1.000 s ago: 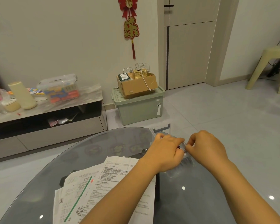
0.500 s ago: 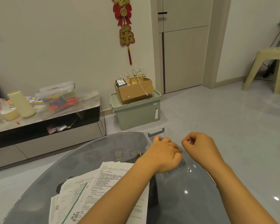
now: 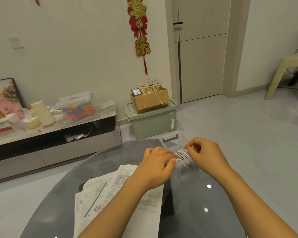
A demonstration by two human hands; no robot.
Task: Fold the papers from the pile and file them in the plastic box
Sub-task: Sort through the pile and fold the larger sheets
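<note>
You are working both hands at the clear plastic box (image 3: 182,170), which is sitting between them on the far side of the glass table (image 3: 205,212). Your left hand (image 3: 157,166) is curling its fingers against the box's near-left side, and your right hand (image 3: 207,154) is curling over the far-right edge, thumb and forefinger pinched near the tops of the folded papers (image 3: 181,154); whether it is actually holding one I cannot tell. The slips are standing upright in a tight row, so keep steadying the box with the left while the right is squaring them, pressing lightly so the thin walls are not flexing and nothing is popping out. Counts: one box, two hands, one paper pile (image 3: 110,191) lying under your left forearm, showing roughly four or five overlapping sheets; the filed slips are too blurred to count, likely a dozen or more.
</note>
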